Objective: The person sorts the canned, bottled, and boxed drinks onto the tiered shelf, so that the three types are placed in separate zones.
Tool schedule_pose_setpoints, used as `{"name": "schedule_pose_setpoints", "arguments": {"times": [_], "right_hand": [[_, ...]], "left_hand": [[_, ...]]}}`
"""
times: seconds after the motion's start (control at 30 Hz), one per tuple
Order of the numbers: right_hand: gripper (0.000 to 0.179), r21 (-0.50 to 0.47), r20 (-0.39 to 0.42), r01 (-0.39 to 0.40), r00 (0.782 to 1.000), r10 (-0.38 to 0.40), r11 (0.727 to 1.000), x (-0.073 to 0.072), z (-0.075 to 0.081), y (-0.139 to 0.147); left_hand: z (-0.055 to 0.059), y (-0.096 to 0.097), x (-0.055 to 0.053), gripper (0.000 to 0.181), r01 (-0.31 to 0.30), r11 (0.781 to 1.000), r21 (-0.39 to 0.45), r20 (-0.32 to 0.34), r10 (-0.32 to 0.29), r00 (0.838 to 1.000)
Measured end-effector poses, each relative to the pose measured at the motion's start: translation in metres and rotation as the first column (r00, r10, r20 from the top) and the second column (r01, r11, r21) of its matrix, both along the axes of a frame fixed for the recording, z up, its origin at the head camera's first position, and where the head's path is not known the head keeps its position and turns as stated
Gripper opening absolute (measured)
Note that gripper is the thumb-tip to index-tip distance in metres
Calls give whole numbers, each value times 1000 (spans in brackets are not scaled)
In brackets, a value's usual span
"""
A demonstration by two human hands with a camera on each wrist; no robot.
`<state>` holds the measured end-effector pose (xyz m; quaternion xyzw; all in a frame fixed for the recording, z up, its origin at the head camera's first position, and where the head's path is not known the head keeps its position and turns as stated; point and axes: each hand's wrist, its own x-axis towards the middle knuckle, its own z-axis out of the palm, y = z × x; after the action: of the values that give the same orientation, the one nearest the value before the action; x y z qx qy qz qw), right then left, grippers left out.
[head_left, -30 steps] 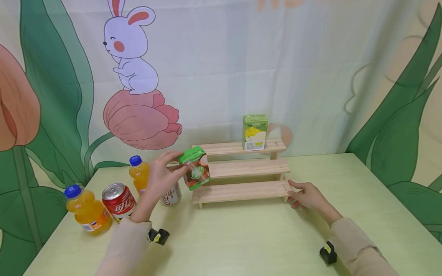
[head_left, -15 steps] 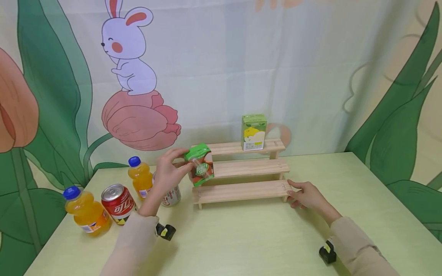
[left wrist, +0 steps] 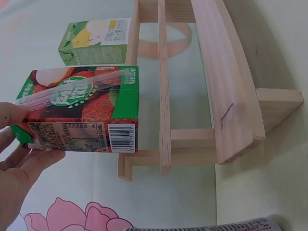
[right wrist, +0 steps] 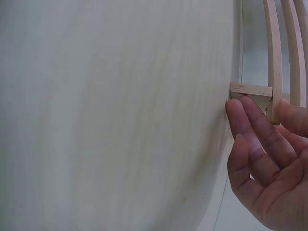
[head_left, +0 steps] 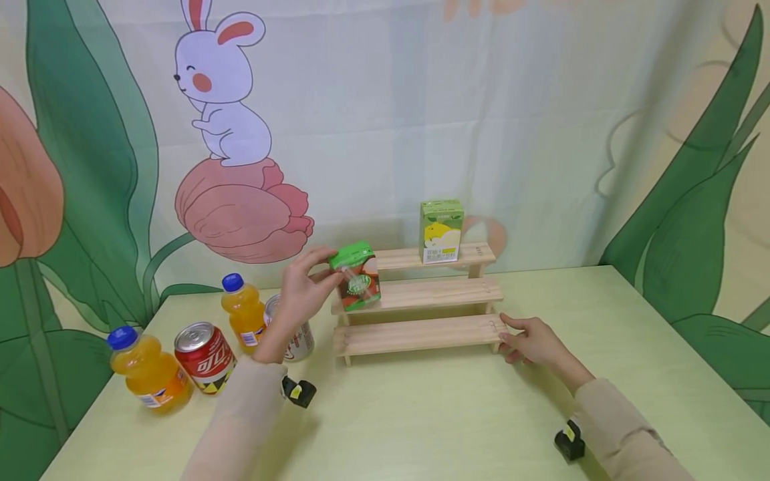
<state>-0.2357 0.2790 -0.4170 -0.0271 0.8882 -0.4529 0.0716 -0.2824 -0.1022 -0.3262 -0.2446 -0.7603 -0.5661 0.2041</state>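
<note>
My left hand (head_left: 307,284) pinches a red and green juice box (head_left: 359,277) near its top, thumb on one side and fingers on the other. The box, with a clear straw on its face, is held upright, slightly tilted, at the left end of the three-step wooden shelf (head_left: 421,335), overlapping the upper steps in the head view. In the left wrist view, the juice box (left wrist: 82,108) shows strawberry pictures and a barcode. At the shelf's lowest step, my right hand (head_left: 532,341) grips the right end, thumb above and fingers by the leg (right wrist: 251,90).
A green juice box (head_left: 442,232) with a yellow fruit stands on the top step, toward the right. Left of the shelf stand two orange drink bottles (head_left: 153,374), a red soda can (head_left: 206,357) and a silvery can (head_left: 299,344) partly behind my left wrist. A printed curtain (head_left: 373,133) hangs behind.
My left hand has carried the red and green juice box right and upward, from beside the shelf to over its left end, and the box is now more upright. The right hand stays put.
</note>
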Motion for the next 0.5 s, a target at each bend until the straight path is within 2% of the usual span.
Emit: {"name": "schedule_pose_setpoints", "arguments": {"times": [0.2, 0.5], "right_hand": [[50, 1, -3, -4, 1000, 4, 1000, 0, 1, 0], [51, -2, 8, 0, 1000, 0, 1000, 0, 0, 0]], "left_hand": [[1, 6, -9, 30, -23, 999, 34, -56, 25, 998], [5, 13, -15, 32, 7, 998, 54, -53, -4, 999]]}}
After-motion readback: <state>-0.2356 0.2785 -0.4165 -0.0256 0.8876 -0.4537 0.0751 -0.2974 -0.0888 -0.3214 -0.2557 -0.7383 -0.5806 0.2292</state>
